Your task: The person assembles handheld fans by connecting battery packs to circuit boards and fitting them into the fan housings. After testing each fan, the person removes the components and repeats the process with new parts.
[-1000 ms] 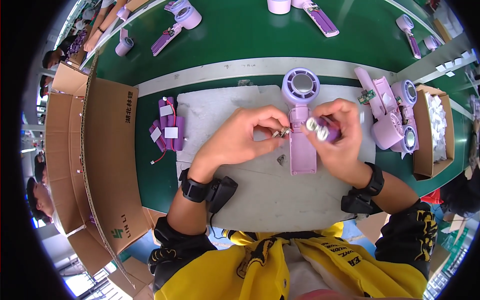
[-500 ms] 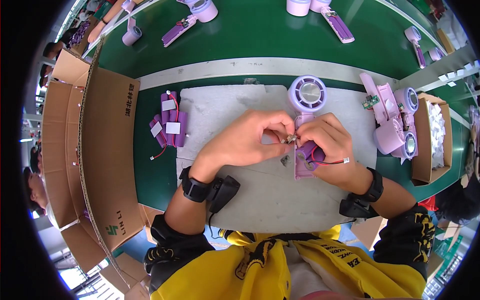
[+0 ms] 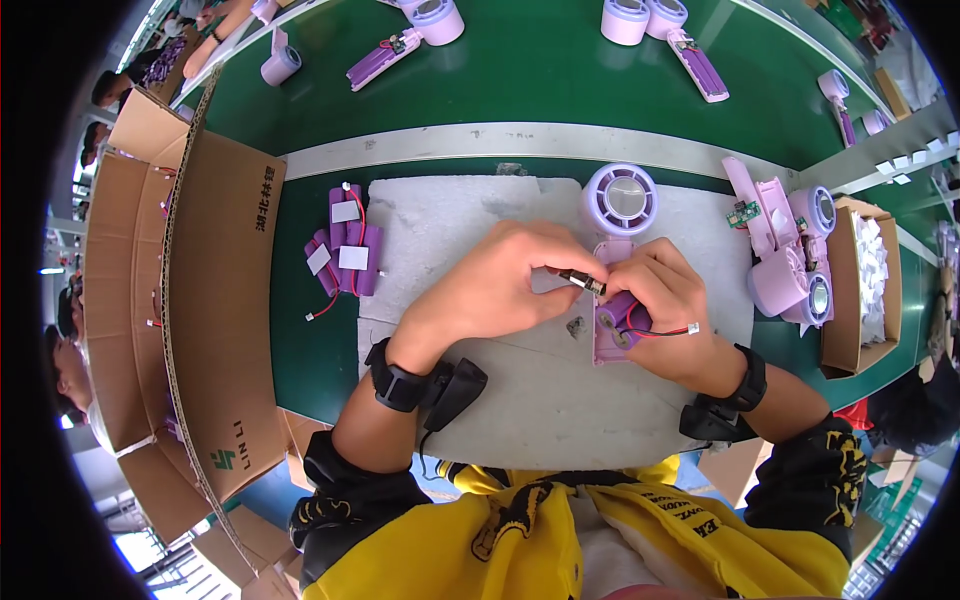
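Note:
My left hand [image 3: 490,278] pinches a small dark circuit board [image 3: 580,281] between thumb and forefinger. Right beside it, the closed fingertips of my right hand [image 3: 665,300] meet the board's end. That hand is also wrapped over a purple battery pack [image 3: 618,318], whose red and black wires end in a white plug [image 3: 692,328]. Under the pack lies the pink handle shell [image 3: 604,352] of a handheld fan, mostly covered by my right hand. Its round lilac fan head [image 3: 620,200] points away from me, with a silver disc in the middle.
Several purple battery packs [image 3: 345,245] with white pads lie left of the grey foam mat [image 3: 480,400]. A tall cardboard box [image 3: 225,320] stands at far left. On the right are fan parts [image 3: 780,240] and a small carton [image 3: 845,335] of white pieces. Other fans [image 3: 700,70] sit farther back.
The circuit board has turned between my fingers, so its dark face now shows. My right fingertips have shifted slightly. The whole view has moved a little, with the scene lower in the picture.

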Tool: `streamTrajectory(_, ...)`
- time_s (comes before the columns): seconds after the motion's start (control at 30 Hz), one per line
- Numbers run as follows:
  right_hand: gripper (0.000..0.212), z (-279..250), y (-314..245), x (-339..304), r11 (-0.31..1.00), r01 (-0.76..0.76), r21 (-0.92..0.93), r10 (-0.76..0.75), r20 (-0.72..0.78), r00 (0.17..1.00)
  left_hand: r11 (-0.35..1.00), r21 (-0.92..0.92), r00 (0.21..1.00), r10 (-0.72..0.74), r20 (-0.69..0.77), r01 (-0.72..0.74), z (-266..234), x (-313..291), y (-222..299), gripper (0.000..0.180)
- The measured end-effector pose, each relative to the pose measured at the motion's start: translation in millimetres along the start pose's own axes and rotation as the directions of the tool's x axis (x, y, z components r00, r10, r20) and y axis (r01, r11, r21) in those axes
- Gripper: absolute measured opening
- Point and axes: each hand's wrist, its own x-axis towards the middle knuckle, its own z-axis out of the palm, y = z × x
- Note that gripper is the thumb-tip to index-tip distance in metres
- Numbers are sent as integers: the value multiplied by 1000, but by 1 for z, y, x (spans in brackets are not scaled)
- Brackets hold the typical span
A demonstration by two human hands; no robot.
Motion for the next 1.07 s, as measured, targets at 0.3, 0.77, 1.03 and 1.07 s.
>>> streamTrajectory(0.3, 28, 0, -6, 0, 998, -28, -65, 29, 15, 999, 982, 186, 995, 34, -99, -15, 6, -3, -1, 35)
streamTrajectory(0.77, 27, 5, -4, 1, 995, -32, 97, 32, 0, 999, 992, -102, 997, -77, 4, 77, 3, -3, -1, 35)
streamTrajectory(1.03, 33, 9, 11, -10, 932, -51, 359, 101, -121, 988, 972, -169, 987, -155, 45, 160, -4, -8, -8, 33)
streamTrajectory(1.07, 37, 8, 16, -13, 932, -16, 363, 73, -142, 987, 975, -150, 986, -160, 51, 166, -5, -8, -8, 33)
